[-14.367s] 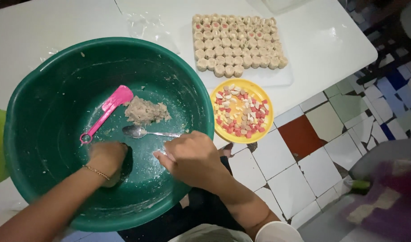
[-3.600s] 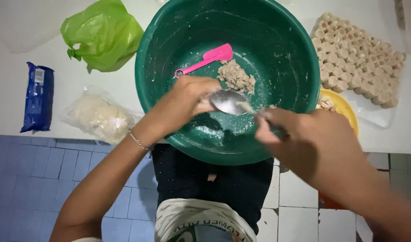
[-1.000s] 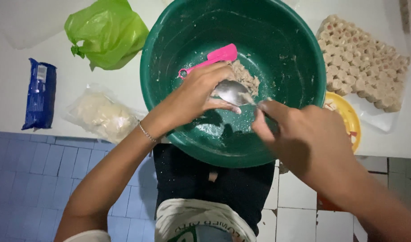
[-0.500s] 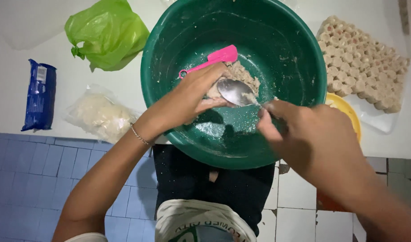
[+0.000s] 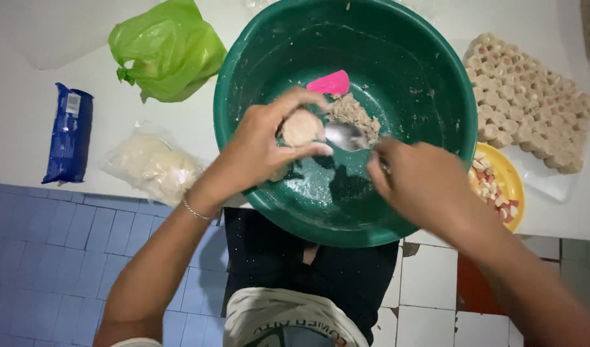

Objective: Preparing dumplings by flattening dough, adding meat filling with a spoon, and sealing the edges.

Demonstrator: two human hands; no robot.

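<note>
Dough ball (image 5: 301,127), soft and sticky by its look, sits cupped in the left hand (image 5: 259,151) over the green bowl (image 5: 436,77); best cradled underneath. Right hand (image 5: 420,183) grips a spoon (image 5: 346,136) beside it.

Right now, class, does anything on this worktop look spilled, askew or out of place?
Nothing stands out. Pale smears coat the green basin, as mixing leaves. The left hand holds a dough ball; the right hand holds the spoon.
</note>
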